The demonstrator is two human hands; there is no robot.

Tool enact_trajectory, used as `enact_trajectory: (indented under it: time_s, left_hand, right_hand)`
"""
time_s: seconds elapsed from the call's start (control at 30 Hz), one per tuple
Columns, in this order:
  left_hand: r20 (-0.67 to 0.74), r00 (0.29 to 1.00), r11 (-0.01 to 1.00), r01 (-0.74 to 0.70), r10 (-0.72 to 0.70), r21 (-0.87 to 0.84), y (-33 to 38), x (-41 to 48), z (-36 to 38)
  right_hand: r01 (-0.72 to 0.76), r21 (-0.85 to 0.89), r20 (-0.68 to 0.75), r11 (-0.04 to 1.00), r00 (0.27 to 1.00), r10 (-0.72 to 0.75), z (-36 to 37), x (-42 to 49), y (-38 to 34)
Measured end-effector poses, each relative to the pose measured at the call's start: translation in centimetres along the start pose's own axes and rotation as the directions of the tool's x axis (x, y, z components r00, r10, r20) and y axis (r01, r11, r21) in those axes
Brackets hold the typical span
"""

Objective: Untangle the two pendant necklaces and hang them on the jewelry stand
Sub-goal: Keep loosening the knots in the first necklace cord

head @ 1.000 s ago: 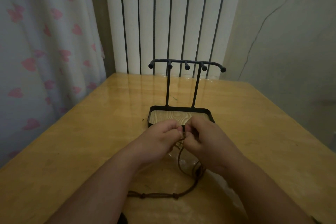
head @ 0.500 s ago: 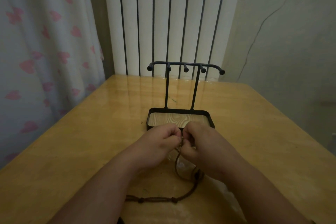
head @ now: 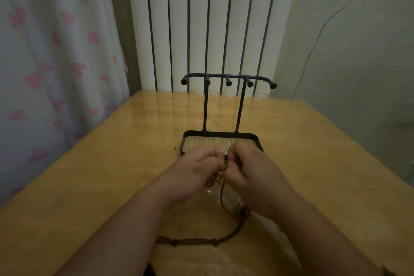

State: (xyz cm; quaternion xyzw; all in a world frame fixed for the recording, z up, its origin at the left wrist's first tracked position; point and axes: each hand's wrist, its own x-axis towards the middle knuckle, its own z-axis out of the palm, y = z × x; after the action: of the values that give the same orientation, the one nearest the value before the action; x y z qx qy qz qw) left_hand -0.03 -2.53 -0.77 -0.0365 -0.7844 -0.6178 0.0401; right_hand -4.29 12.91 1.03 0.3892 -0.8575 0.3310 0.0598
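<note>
The brown cord necklaces (head: 194,241) trailed across the wooden table (head: 89,186), their upper strands pinched in the curled fingers of the left hand (head: 192,172) and right hand (head: 253,175), which were held close together just before the black jewelry stand (head: 228,78).

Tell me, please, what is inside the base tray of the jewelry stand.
In the tray only its wood-grain floor shows. The left hand and right hand, pinching the cords, cover its near part, so anything lying there cannot be seen.
</note>
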Motion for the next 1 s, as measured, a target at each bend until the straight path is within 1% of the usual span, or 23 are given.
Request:
enact_trajectory:
  time_s: [0.07, 0.13, 0.23, 0.33, 0.4, 0.57, 0.73, 0.8, 1.0]
  left_hand:
    - [-0.001, 1.000, 0.997, -0.002, 0.002, -0.074, 0.0, 0.1, 0.0]
    - [-0.015, 1.000, 0.994, -0.006, 0.004, -0.112, -0.1, 0.2, 0.1]
    - [-0.050, 0.999, 0.999, -0.010, 0.007, -0.045, -0.3, 0.2, 0.0]
    - [-0.073, 0.997, 0.999, -0.028, 0.031, 0.040, -0.2, 0.1, 0.0]
    - [-0.090, 0.995, 0.994, -0.030, 0.040, 0.106, -0.1, 0.1, 0.0]
    - [-0.096, 0.993, 0.971, -0.037, 0.061, 0.234, -0.2, -0.1, 0.0]
    - [-0.098, 0.994, 0.949, -0.013, 0.046, 0.314, 0.0, -0.1, 0.3]
    - [-0.100, 0.994, 0.942, -0.004, 0.040, 0.335, 0.0, -0.1, 0.4]
    - [-0.132, 0.989, 0.903, -0.002, 0.065, 0.429, 0.1, 0.1, 0.5]
  right_hand:
    - [-0.009, 0.083, -0.049, 0.997, 0.999, 0.013, 0.4, 0.1, 0.2]
    - [-0.021, 0.147, -0.079, 0.989, 0.996, 0.033, 0.6, 0.1, 0.3]
    - [-0.022, 0.156, -0.093, 0.987, 0.995, 0.037, 0.4, 0.1, 0.7]
    - [0.019, 0.096, -0.188, 0.995, 0.982, 0.000, -0.1, -0.1, 1.0]
    - [0.031, 0.071, -0.207, 0.997, 0.978, -0.016, -0.3, -0.2, 0.9]
    - [0.012, -0.051, -0.090, 0.999, 0.996, -0.017, -0.5, 0.0, 0.4]
    - [0.009, -0.194, -0.027, 0.981, 1.000, -0.015, -0.2, 0.3, 0.6]
    - [0.004, -0.215, -0.014, 0.977, 1.000, -0.007, -0.2, 0.4, 0.6]
    - [-0.008, -0.204, 0.025, 0.979, 1.000, 0.013, -0.4, 0.3, 0.4]
